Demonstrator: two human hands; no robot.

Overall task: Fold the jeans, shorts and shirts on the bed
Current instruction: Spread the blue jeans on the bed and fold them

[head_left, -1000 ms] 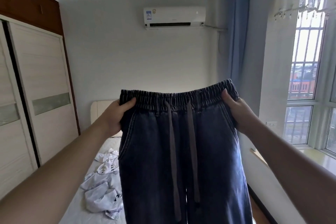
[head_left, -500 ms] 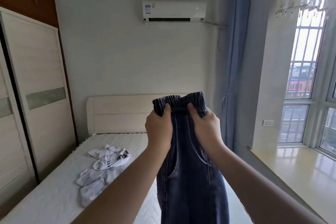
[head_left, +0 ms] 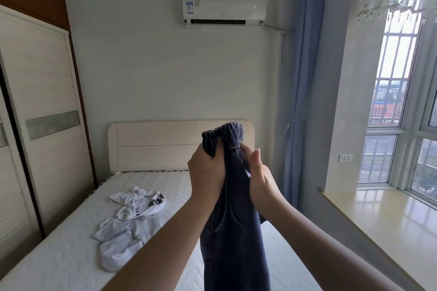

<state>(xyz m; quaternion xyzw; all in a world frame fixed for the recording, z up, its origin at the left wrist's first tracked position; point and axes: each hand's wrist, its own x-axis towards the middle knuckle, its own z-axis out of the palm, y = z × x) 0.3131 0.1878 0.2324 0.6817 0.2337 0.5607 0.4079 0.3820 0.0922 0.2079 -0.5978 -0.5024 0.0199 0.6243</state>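
1. While only the head view is given, the dark blue denim jeans with a gathered elastic waistband [head_left: 233, 231] are seen held up in the air above the white quilted mattress of the bed [head_left: 59, 255], the waistband bunched at the top and both halves of it brought together.
2. The waistband is clasped by the left hand [head_left: 208, 170], whose grip is closed round the left bunch of fabric; the right hand [head_left: 259, 179] is pressed against the right side of the fold, thumb raised, and its fingers are hidden behind the cloth, so whether that grip is closed on the denim cannot be told.
3. The long axis of the jeans runs straight down from the two grips, the legs hanging out of the frame at the bottom edge; whether the hems touch the mattress cannot be seen.
4. Both hands are level and touching the cloth side by side; the next lay-down is judged to go toward the bare mattress just below.
5. A heap of crumpled white printed shirts [head_left: 132, 217] lies on the bed, left of the jeans and apart from them.
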